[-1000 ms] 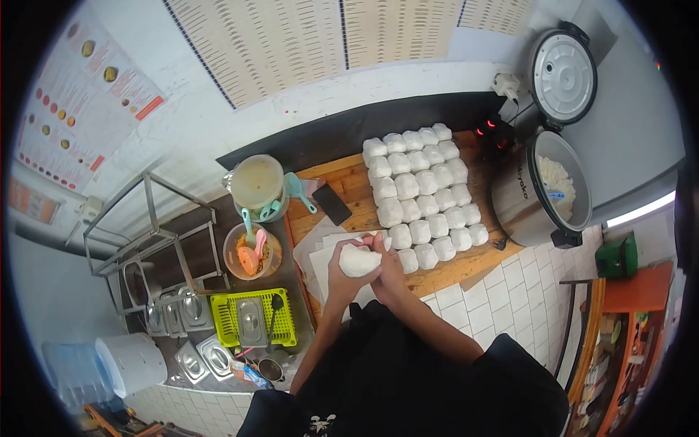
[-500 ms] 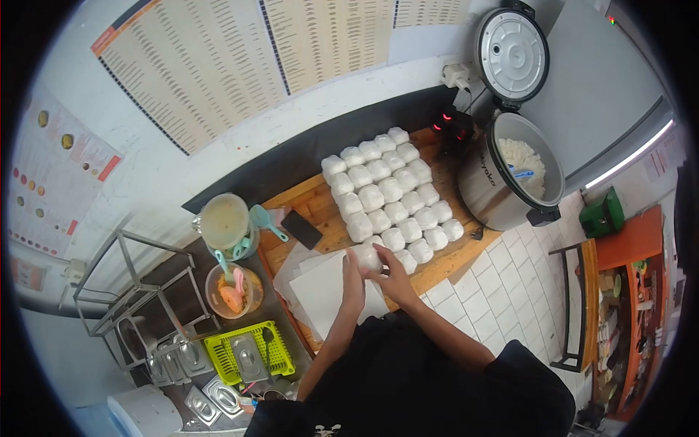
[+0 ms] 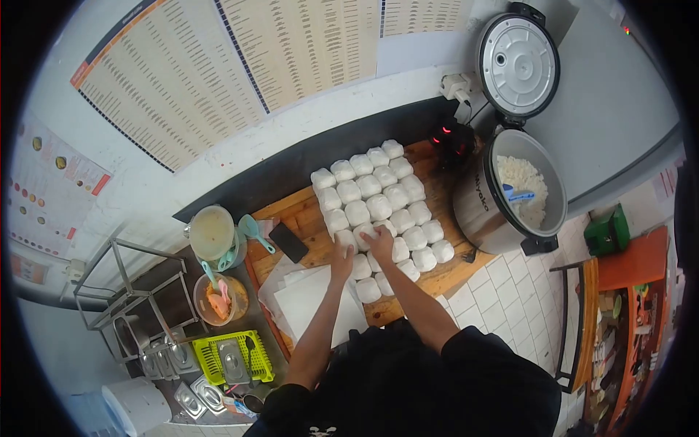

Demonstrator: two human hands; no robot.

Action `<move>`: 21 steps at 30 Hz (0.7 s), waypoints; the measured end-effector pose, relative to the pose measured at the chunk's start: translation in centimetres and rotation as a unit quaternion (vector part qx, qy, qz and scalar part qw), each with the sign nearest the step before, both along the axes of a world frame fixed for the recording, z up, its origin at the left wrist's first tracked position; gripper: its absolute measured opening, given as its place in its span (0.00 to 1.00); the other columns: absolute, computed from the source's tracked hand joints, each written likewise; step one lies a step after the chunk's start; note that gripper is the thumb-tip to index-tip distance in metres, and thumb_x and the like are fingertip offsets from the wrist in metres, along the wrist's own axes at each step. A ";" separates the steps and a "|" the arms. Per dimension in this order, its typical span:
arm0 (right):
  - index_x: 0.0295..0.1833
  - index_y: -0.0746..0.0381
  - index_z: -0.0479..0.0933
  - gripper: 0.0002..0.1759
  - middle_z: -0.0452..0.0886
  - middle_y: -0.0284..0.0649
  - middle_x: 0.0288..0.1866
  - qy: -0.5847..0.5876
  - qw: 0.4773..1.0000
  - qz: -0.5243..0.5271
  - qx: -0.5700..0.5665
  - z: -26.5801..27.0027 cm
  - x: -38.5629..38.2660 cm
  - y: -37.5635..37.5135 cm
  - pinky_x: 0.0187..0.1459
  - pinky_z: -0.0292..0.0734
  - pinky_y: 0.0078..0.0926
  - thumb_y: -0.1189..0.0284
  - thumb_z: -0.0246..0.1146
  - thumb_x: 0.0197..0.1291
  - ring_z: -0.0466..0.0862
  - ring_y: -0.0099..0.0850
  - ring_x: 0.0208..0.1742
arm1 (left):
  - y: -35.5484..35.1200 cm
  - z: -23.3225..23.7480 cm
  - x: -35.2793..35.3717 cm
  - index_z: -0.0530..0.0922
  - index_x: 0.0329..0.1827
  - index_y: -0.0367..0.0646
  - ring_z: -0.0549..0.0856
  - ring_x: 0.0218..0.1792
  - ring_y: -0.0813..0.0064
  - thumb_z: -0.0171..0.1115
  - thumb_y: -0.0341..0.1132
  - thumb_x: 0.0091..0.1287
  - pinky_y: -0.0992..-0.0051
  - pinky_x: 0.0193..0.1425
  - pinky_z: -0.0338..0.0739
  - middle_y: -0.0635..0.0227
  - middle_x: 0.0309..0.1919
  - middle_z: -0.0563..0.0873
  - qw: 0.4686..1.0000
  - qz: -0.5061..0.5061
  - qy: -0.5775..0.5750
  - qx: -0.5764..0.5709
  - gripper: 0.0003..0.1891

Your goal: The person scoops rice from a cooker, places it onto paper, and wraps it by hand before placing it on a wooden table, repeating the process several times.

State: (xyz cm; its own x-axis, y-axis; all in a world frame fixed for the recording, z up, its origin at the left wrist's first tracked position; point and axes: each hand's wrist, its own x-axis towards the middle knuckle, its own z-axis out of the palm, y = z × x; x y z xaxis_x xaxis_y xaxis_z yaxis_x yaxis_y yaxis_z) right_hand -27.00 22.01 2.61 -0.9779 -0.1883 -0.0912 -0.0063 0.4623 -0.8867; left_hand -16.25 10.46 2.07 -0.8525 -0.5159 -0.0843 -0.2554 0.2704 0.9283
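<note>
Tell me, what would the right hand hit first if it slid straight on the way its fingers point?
Probably more of the white wrapped parcels packed in rows on the wooden board. The right hand rests among them, its fingers aimed at the next row.

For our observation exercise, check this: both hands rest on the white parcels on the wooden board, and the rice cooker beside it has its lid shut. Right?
Not quite. The head view shows the left hand and right hand resting on the white parcels on the wooden board, but the rice cooker has its lid open, rice visible inside.
</note>
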 end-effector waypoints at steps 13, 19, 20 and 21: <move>0.39 0.62 0.80 0.07 0.81 0.45 0.35 0.299 0.953 0.044 -0.022 25.4 -12.1 21.0 0.42 0.78 0.35 0.81 0.59 0.56 0.83 0.44 0.39 | 5.4 2.4 -2.3 0.49 0.80 0.34 0.47 0.78 0.41 0.75 0.64 0.49 0.44 0.76 0.46 0.39 0.78 0.48 0.931 0.137 -0.111 -0.318 0.64; 0.42 0.58 0.86 0.11 0.87 0.43 0.43 0.188 0.839 0.217 0.462 20.6 -30.0 39.6 0.51 0.80 0.39 0.74 0.65 0.51 0.84 0.43 0.49 | 7.7 3.0 2.5 0.52 0.76 0.28 0.54 0.77 0.43 0.70 0.44 0.65 0.50 0.78 0.48 0.40 0.75 0.58 0.932 0.187 -0.017 -0.309 0.46; 0.43 0.57 0.86 0.12 0.87 0.43 0.44 0.125 0.813 0.269 0.501 19.9 -31.1 40.6 0.51 0.80 0.39 0.72 0.67 0.51 0.84 0.42 0.51 | 7.6 2.9 3.6 0.53 0.76 0.29 0.54 0.77 0.42 0.70 0.44 0.65 0.49 0.78 0.49 0.41 0.75 0.58 0.934 0.192 -0.007 -0.303 0.45; 0.44 0.56 0.86 0.14 0.87 0.42 0.43 0.117 0.789 0.298 0.524 19.5 -31.4 40.9 0.52 0.79 0.38 0.70 0.69 0.50 0.84 0.42 0.52 | 7.8 3.1 4.4 0.53 0.77 0.31 0.54 0.77 0.42 0.69 0.43 0.66 0.49 0.78 0.49 0.41 0.75 0.58 0.938 0.198 -0.033 -0.282 0.44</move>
